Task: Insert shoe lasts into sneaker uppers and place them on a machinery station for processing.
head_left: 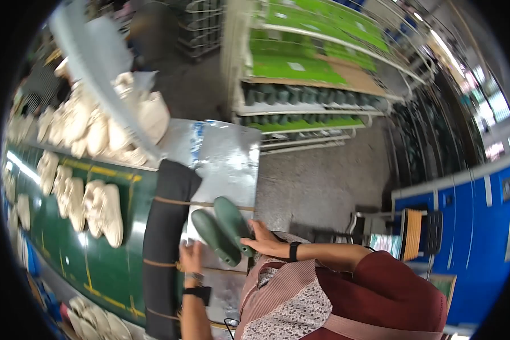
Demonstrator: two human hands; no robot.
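Observation:
Two dark green shoe lasts lie side by side on a silvery, film-covered work surface (238,148). The left last (214,237) rests at a slant, its narrower end toward me. My right hand (260,239) has thumb and fingers closed about the near end of the right last (231,222). Just left of the lasts, my left hand (191,258) is at the edge of a black padded roll (167,226) bound with brown cords. The left fingers are small and blurred, so their grip is unclear.
Left of the roll runs a green conveyor belt (127,192) carrying cream shoes (103,212). Behind it cream shoes are heaped (90,122) beneath a pale curved panel (99,73). A white rack (317,85) with green shelves and rows of lasts stands ahead; a chair (415,233) is at right.

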